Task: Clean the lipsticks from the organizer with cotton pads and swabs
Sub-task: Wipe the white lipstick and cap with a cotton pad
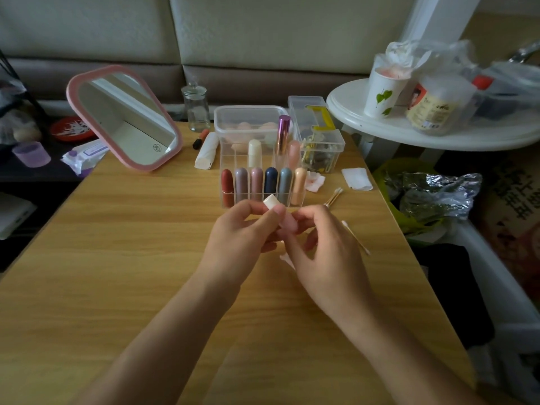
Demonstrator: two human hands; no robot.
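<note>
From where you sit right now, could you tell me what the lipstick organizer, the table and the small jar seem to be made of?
The organizer looks like clear hard plastic, probably acrylic: lipsticks show through its glossy walls. The table appears wood or wood-look laminate, with striped grain and soft sheen. The jar seems glass: transparent, with bright glints.
</note>
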